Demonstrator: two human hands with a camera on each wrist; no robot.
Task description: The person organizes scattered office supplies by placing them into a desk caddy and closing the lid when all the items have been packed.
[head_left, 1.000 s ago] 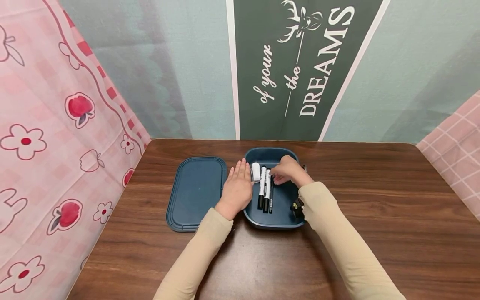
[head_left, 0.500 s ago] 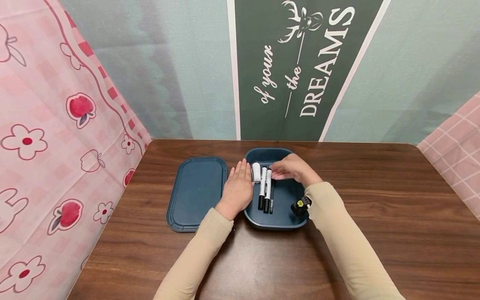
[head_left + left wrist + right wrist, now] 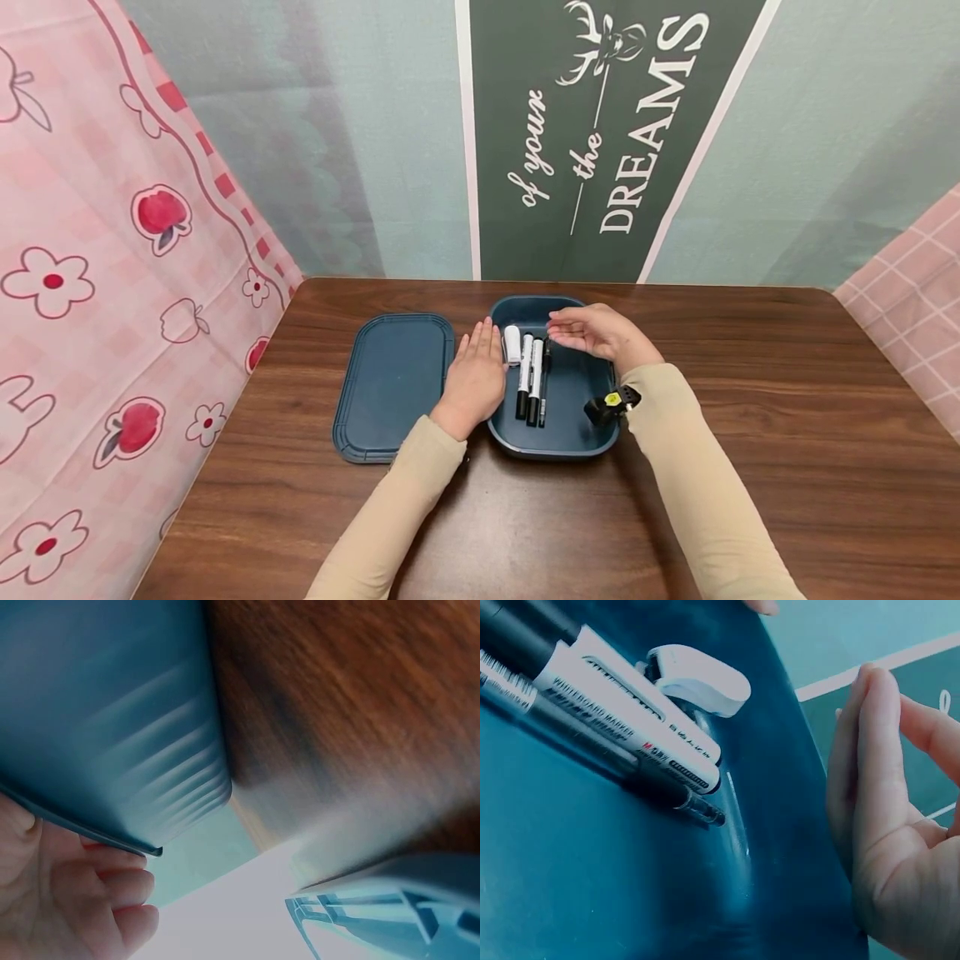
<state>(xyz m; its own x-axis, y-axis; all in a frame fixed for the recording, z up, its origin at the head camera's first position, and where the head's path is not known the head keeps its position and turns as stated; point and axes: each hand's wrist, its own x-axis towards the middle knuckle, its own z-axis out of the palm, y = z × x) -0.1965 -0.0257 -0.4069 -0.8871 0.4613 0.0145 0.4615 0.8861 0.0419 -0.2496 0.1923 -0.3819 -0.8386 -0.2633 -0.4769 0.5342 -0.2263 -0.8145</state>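
Observation:
A dark blue box (image 3: 577, 442) holds two white markers with black ends (image 3: 523, 375), a slim dark pen (image 3: 544, 387) and a small white object (image 3: 512, 345). My left hand (image 3: 474, 379) rests with straight fingers on the box's left rim; the left wrist view shows its fingers (image 3: 131, 889) by the rim. My right hand (image 3: 600, 335) hovers over the box's right back part, fingers extended, holding nothing. In the right wrist view the markers (image 3: 622, 712), pen (image 3: 592, 742) and white object (image 3: 701, 679) lie apart from the right hand (image 3: 885, 810).
A flat dark blue lid (image 3: 393, 383) lies on the wooden table (image 3: 787, 400) left of the box. A black device (image 3: 611, 404) sits at my right wrist, over the box's right side. Curtains hang behind the table and at its sides.
My right hand has moved right, away from the pen, and its fingers have straightened. The left hand, the box and the markers have stayed in place.

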